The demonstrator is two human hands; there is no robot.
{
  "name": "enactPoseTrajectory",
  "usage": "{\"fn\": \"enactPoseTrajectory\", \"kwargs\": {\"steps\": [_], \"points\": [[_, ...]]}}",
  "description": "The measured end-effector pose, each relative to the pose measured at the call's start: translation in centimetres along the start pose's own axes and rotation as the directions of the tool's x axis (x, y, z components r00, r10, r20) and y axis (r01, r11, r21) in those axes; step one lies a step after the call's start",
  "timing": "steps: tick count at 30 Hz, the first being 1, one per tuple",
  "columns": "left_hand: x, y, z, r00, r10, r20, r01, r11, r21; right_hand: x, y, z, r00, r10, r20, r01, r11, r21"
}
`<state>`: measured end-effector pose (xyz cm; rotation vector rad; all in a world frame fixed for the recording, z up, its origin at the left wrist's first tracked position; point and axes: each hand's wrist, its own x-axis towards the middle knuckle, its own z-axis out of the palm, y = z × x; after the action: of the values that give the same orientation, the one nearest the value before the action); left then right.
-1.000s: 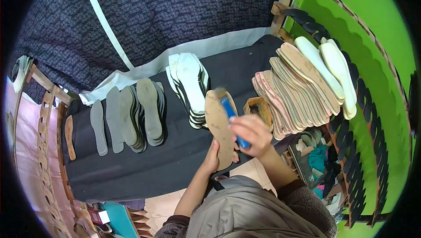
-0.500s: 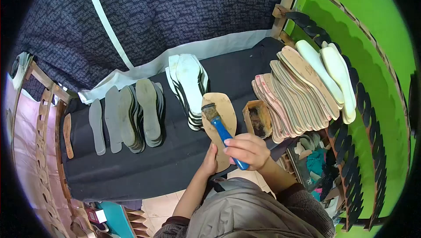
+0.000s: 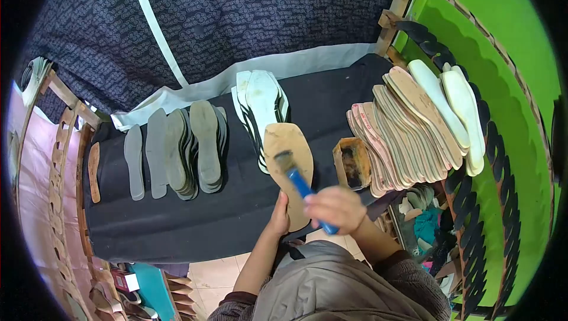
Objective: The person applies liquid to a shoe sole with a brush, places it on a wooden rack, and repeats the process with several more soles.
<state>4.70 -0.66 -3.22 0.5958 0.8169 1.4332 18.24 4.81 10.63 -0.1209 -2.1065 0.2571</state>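
Note:
My left hand [image 3: 279,217] is closed on the lower left edge of a tan insole [image 3: 290,137], its thumb along the rim. The insole is held over the near side of the black-covered table. In my right hand [image 3: 336,210], slightly blurred, is a paintbrush [image 3: 303,187] with a blue handle. Its dark bristles lie against the upper part of the insole. Just right of the insole stands an open-topped container [image 3: 351,161], stained dark brown inside. A stack of white insoles [image 3: 260,93] lies behind the tan one, which partly covers it.
Grey insoles [image 3: 204,143] lie in piles on the left of the black cloth [image 3: 177,229], with a small brown sole-shaped piece [image 3: 94,173] at the far left. Many tan insoles [image 3: 408,128] fan out at right, beside cream ones [image 3: 464,114]. Wooden racks flank the table.
The brush has moved a little down the insole, and my right hand is lower and blurred. My left hand still holds the insole. The whole view has shifted slightly.

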Motion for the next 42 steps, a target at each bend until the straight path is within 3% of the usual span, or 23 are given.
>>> {"fn": "enactPoseTrajectory", "kwargs": {"steps": [2, 4, 5, 6, 7, 8, 12, 14, 16, 17, 18, 20, 22, 24, 27, 28, 30, 32, 34, 36, 39, 40, 42], "points": [[-0.8, 2.1, 0.9, 0.996, -0.019, 0.091, 0.021, 1.000, -0.019, 0.5, -0.3, -0.3, 0.999, -0.028, 0.041, 0.024, 0.996, 0.090], [-0.4, 1.6, 0.4, 0.972, -0.018, 0.236, 0.059, 0.984, -0.167, 0.3, 0.8, -0.6, 0.988, 0.077, -0.137, -0.086, 0.995, -0.057], [0.7, -0.2, -1.6, 0.867, 0.047, 0.496, 0.114, 0.951, -0.289, 0.7, 0.9, -1.0, 0.975, 0.125, -0.185, -0.152, 0.979, -0.138], [0.5, -0.1, -1.0, 0.867, 0.048, 0.497, 0.113, 0.951, -0.289, 0.6, 0.6, -0.8, 0.975, 0.124, -0.185, -0.151, 0.979, -0.138], [0.2, -0.1, -0.2, 0.974, 0.005, 0.228, 0.038, 0.982, -0.186, 0.4, 0.2, -0.5, 0.992, 0.073, -0.103, -0.079, 0.995, -0.061], [-0.2, 0.1, 0.5, 0.998, -0.003, -0.063, -0.001, 0.998, -0.063, 0.3, -0.1, -0.3, 1.000, 0.016, -0.024, -0.016, 1.000, 0.022], [-0.6, 1.4, 0.0, 0.979, -0.020, 0.203, 0.047, 0.991, -0.129, 0.2, 0.1, -0.4, 0.991, 0.104, -0.088, -0.098, 0.993, 0.068], [-0.5, 1.4, 0.8, 0.978, 0.014, 0.210, 0.007, 0.995, -0.099, 0.2, 0.5, -1.0, 0.981, 0.133, -0.140, -0.149, 0.982, -0.113], [-0.4, 1.0, 1.3, 0.985, -0.046, -0.169, 0.031, 0.995, -0.093, -0.6, 0.2, -0.3, 0.999, 0.025, 0.026, -0.025, 1.000, 0.001], [-0.6, 1.7, 0.6, 0.994, -0.079, 0.075, 0.092, 0.979, -0.183, -0.7, -0.5, 0.1, 0.992, -0.050, 0.112, 0.038, 0.994, 0.102], [-0.2, 1.8, 0.3, 0.971, 0.087, 0.223, -0.039, 0.976, -0.214, -0.5, -1.1, 0.2, 0.991, -0.064, 0.119, 0.040, 0.981, 0.190], [-0.5, 1.7, 0.7, 0.997, -0.060, 0.048, 0.068, 0.979, -0.191, -0.6, -0.6, -0.1, 0.999, 0.017, 0.038, -0.022, 0.989, 0.144], [-0.7, 2.1, 1.4, 0.999, -0.012, 0.033, 0.017, 0.990, -0.141, -0.4, 0.0, -0.4, 0.989, 0.114, -0.089, -0.121, 0.989, -0.079], [-0.4, 2.2, 1.4, 0.999, 0.041, 0.026, -0.038, 0.995, -0.088, -0.4, -0.3, -0.2, 0.990, 0.116, -0.086, -0.122, 0.989, -0.078], [-0.1, 2.0, 0.7, 0.985, 0.050, 0.162, 0.006, 0.944, -0.329, -0.7, -1.6, 0.3, 0.994, -0.024, 0.107, 0.000, 0.977, 0.215], [-0.4, 2.2, 0.9, 0.986, 0.047, 0.159, 0.008, 0.945, -0.328, -0.8, -1.5, 0.2, 0.994, -0.021, 0.107, -0.003, 0.976, 0.218], [-0.9, 2.8, 1.8, 0.998, -0.025, -0.052, 0.019, 0.994, -0.109, -0.9, -0.7, 0.0, 0.990, 0.132, -0.045, -0.132, 0.991, -0.001], [-0.6, 2.7, 1.6, 0.999, 0.027, -0.041, -0.032, 0.991, -0.133, -0.8, -0.8, 0.0, 0.989, 0.138, -0.059, -0.141, 0.988, -0.067], [-0.3, 2.7, 1.0, 0.987, 0.059, 0.149, 0.003, 0.925, -0.381, -1.2, -1.7, 0.6, 0.996, -0.007, 0.086, -0.008, 0.983, 0.182], [-0.3, 2.5, 1.0, 0.964, 0.137, 0.227, -0.030, 0.908, -0.418, -1.1, -2.0, 0.7, 0.990, 0.002, 0.138, -0.032, 0.976, 0.215], [0.1, 1.7, 0.8, 0.985, 0.042, -0.166, -0.092, 0.946, -0.311, -0.9, -0.7, 0.3, 0.986, 0.164, -0.011, -0.164, 0.986, 0.039], [0.1, 1.7, 0.7, 0.985, 0.044, -0.166, -0.094, 0.946, -0.310, -0.8, -0.9, 0.4, 0.987, 0.162, -0.011, -0.162, 0.986, 0.040], [0.0, 2.3, 0.5, 0.979, 0.168, 0.119, -0.114, 0.923, -0.367, -0.8, -1.6, 0.7, 0.990, 0.087, 0.115, -0.107, 0.978, 0.180]]}}
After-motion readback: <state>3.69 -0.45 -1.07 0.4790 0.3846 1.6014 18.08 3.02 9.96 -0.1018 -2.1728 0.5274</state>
